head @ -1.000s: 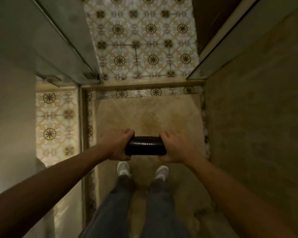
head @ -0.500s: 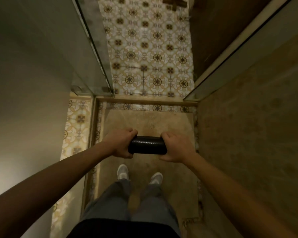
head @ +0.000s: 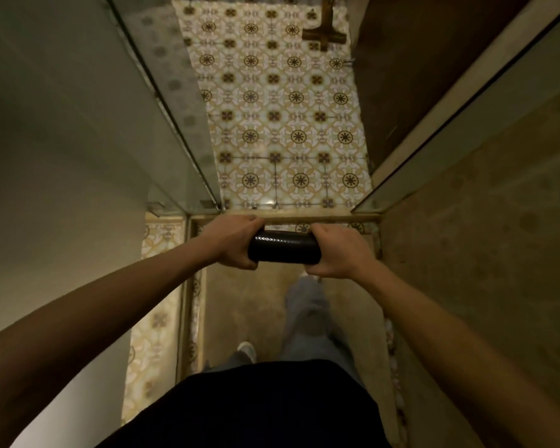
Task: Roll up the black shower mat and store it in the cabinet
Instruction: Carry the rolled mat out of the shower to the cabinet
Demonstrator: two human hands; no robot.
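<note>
The black shower mat point(head: 285, 248) is rolled into a tight horizontal cylinder, held out in front of me at about waist height. My left hand point(head: 235, 241) grips its left end and my right hand point(head: 335, 251) grips its right end, both with fingers closed around the roll. The roll hangs over the shower's raised threshold point(head: 333, 215). No cabinet is in view.
I stand on the beige shower floor point(head: 240, 312) between a glass panel point(head: 162, 101) on the left and a glass panel point(head: 459, 124) and stone wall on the right. Patterned tile floor point(head: 285, 124) lies beyond. A dark wooden door point(head: 392, 76) is at the far right.
I have stepped forward toward the shower opening, my right leg swinging ahead. The rolled mat stays in both hands and now sits over the threshold.
</note>
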